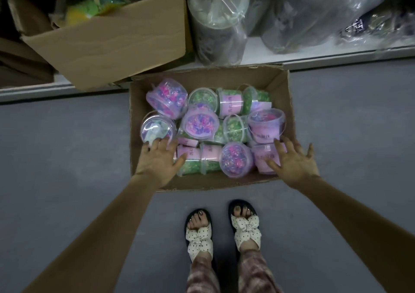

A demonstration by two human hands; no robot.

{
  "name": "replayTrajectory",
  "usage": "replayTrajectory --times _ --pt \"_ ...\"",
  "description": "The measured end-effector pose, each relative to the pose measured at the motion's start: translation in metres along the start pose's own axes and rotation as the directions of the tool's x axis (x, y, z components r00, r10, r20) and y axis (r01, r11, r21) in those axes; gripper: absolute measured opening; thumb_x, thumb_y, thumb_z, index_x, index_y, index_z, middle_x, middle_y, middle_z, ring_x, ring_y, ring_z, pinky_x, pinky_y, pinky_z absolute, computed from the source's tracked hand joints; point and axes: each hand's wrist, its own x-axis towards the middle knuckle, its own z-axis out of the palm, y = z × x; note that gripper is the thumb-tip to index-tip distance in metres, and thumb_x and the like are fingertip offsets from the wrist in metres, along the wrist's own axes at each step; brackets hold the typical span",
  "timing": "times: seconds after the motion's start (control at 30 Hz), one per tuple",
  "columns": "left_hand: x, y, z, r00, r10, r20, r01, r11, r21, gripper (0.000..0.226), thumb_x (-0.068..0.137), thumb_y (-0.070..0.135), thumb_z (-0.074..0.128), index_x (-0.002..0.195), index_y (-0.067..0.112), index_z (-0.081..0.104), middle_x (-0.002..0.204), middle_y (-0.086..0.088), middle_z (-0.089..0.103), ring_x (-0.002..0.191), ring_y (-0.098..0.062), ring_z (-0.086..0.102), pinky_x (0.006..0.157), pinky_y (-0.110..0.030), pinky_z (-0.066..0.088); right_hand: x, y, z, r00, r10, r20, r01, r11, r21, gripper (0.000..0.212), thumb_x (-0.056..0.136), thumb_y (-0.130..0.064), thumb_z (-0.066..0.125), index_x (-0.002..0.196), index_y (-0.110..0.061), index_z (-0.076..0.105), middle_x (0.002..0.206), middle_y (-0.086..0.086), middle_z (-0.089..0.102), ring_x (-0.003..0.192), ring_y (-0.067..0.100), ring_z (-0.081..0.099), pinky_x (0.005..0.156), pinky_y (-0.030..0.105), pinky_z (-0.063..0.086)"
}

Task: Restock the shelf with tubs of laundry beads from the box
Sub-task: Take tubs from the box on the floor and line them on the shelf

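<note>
Our left hand and right hand, spread wide and empty, hover over the box's near corners; grey floor flanks it. Inside lie clear tubs of green or pink-purple beads.

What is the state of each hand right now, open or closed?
Left hand: open, fingers spread, holding nothing.
Right hand: open, fingers spread, holding nothing.

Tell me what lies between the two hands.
Head view: between the left hand and right hand lie a pink-bead tub and green-bead tubs, inside the box.
</note>
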Motion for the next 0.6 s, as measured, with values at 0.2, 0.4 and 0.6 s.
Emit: replayTrajectory --times 0.2,0.4,0.6 --pt "0.016 0.014 0.021 0.999 -0.013 0.03 0.014 1.0 -0.021 0.063 0.096 0.053 0.017 0.149 0.019 0.012 0.153 -0.004 0.02 0.139 -0.024 0.019 0.112 -0.041 0.016 0.031 -0.002 0.002 0.992 0.029 -0.122 -0.016 0.994 0.105 0.077 0.093 -0.059 0.028 0.151 -0.022 -0.005 0.159 0.009 -0.001 0.146 0.03 0.0 0.114 0.056 0.005" --pt "0.04 0.024 0.039 0.998 0.007 0.055 -0.003 0.997 -0.076 0.062 0.097 0.052 0.017 0.149 0.02 0.01 0.156 -0.002 0.014 0.142 -0.022 0.013 0.114 -0.042 0.009 0.075 -0.006 -0.006 0.982 -0.012 -0.188 0.006 0.999 -0.033 0.082 0.091 -0.061 0.034 0.151 -0.024 -0.007 0.158 0.011 -0.01 0.145 0.034 -0.01 0.111 0.062 -0.002" --pt "0.05 0.024 0.047 0.998 0.003 0.056 0.002 0.995 -0.098 0.061 0.097 0.051 0.019 0.149 0.02 0.013 0.155 -0.003 0.016 0.141 -0.022 0.015 0.113 -0.041 0.011 0.108 -0.002 -0.012 0.989 -0.047 -0.14 0.046 0.999 -0.01 0.054 0.097 -0.036 0.045 0.147 -0.026 0.028 0.158 -0.002 0.016 0.146 0.027 0.003 0.112 0.059 -0.005"
